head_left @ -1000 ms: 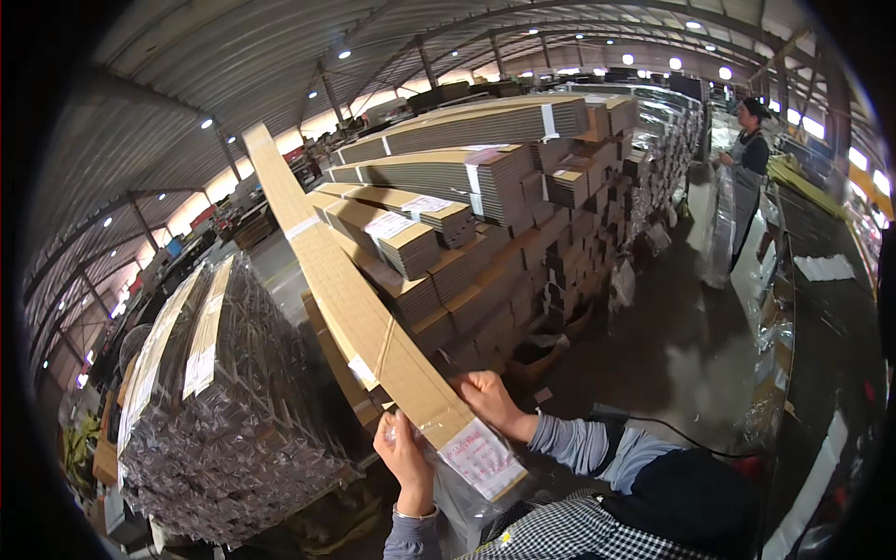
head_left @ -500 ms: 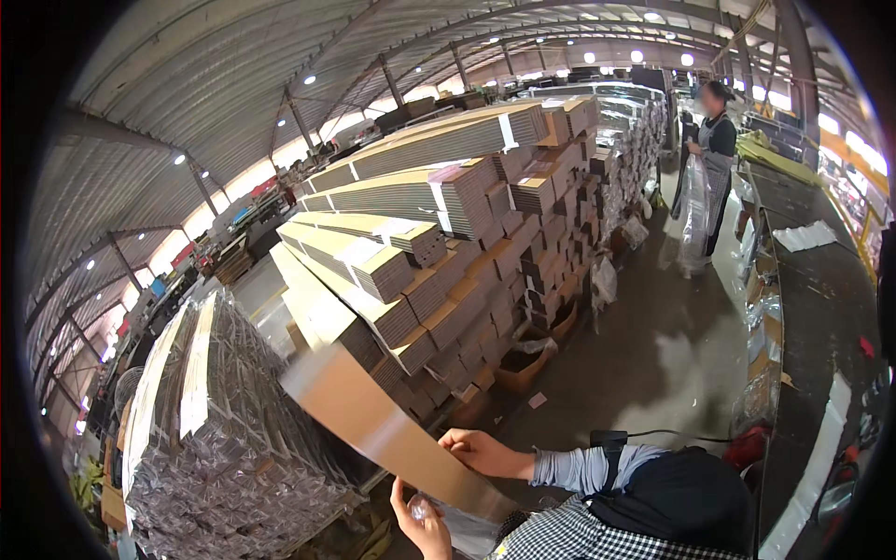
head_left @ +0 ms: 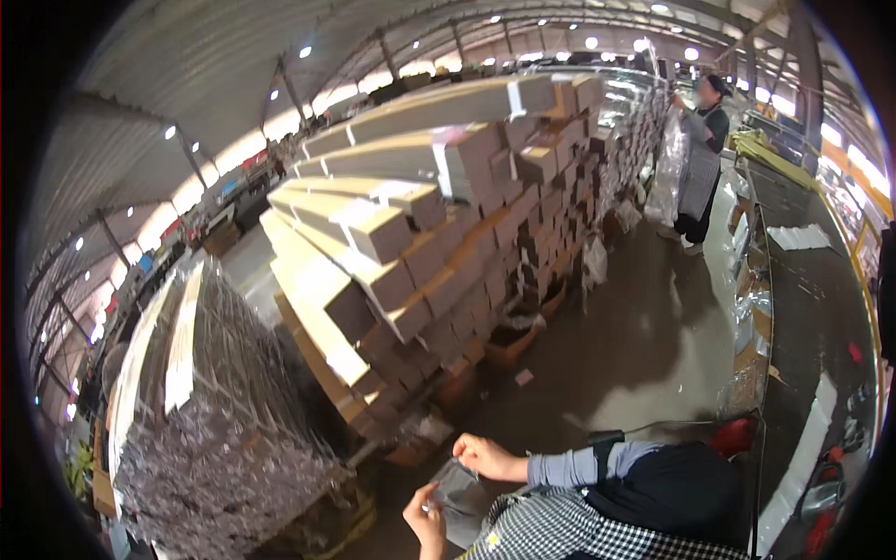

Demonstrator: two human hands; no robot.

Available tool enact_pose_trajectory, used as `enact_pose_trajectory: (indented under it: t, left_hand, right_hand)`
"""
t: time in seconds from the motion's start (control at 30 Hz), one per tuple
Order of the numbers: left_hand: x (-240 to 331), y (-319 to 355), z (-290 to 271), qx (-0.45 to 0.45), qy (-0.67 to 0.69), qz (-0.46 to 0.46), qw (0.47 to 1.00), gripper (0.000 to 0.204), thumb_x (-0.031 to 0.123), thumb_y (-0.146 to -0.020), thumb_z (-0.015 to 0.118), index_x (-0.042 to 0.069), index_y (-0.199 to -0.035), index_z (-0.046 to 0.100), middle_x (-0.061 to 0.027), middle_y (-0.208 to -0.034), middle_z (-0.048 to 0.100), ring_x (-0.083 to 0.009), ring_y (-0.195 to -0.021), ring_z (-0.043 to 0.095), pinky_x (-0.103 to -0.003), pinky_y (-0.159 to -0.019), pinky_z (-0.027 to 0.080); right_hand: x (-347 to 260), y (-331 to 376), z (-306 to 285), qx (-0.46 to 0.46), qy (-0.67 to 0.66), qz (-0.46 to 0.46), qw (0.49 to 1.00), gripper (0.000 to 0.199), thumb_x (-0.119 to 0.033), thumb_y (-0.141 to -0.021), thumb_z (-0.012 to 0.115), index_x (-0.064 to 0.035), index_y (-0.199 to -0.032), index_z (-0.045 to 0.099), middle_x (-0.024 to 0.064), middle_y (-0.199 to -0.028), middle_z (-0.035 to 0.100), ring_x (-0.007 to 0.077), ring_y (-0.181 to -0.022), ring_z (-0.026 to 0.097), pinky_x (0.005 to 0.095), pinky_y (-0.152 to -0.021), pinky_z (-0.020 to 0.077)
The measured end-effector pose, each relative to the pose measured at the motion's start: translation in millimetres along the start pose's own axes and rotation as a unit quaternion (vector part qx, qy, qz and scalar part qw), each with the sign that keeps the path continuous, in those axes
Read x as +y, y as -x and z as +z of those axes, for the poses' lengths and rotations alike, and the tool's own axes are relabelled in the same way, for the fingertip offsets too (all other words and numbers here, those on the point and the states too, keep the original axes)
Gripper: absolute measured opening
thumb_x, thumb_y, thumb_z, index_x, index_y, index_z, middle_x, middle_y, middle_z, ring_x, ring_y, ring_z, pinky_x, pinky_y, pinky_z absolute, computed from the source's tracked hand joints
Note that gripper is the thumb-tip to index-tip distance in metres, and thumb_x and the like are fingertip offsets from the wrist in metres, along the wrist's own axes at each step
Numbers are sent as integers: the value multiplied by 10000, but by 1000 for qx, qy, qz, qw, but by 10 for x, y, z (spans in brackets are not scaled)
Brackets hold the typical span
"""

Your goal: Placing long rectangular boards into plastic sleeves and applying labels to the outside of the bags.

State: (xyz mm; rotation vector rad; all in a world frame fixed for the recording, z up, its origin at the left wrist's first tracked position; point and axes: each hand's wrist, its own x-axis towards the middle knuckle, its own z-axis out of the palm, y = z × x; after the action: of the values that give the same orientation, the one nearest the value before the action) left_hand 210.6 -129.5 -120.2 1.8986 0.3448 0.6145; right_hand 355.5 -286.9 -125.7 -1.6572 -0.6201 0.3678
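Between my hands, low in the picture, hangs a greyish see-through plastic bag [head_left: 459, 502]. My left hand [head_left: 427, 523] is closed at the bag's left side, thumb and fingers curled together. My right hand [head_left: 487, 457] pinches at the bag's upper right corner, its fingers bent inward. Just ahead of my hands stands a large stack of long cardboard-faced bundles [head_left: 420, 224], some tied with white bands. To the left sits a pile of long pieces wrapped in clear film [head_left: 224, 467].
A long dark workbench [head_left: 803, 289] runs along the right, with a white foam strip [head_left: 798, 467] and yellow sheeting [head_left: 775, 159] on it. Down the aisle a co-worker [head_left: 705, 159] holds a long clear plastic sleeve [head_left: 667, 177]. An open box [head_left: 511, 343] stands by the stack.
The long cardboard strip in front of my hands has gone out of view. Both hands stay by the plastic bag. The co-worker has raised a hand with the sleeve.
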Motion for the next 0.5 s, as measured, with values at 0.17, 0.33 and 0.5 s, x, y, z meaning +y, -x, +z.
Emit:
enact_pose_trajectory:
  t: [0.17,0.33,0.5]
  left_hand:
    - [-266,-102,-201,-221,-210,71,950,220,223,-909,667,11,-851,650,-66,-652,629,-109,-575,562,-317,-554,463]
    - [367,-356,-451,-73,169,-94,978,363,292,-902,670,48,-673,532,7,-605,529,-99,-526,457,-274,-491,358]
    - [1802,-595,-1349,109,547,171,812,267,337,-973,542,85,-884,530,33,-619,443,-63,-468,392,-247,-430,348]
  right_hand:
    - [149,-234,99,-20,-86,22,996,123,-75,-912,588,-39,-1029,567,17,-743,606,82,-673,581,262,-611,486]
    - [-150,181,176,-24,-17,-131,991,710,-49,-802,728,-37,-1405,354,106,-1315,508,206,-1215,502,349,-1012,420]
    - [647,352,693,-265,29,-108,958,1056,-130,-704,837,-23,-1520,176,149,-1523,294,283,-1432,266,412,-1152,273]
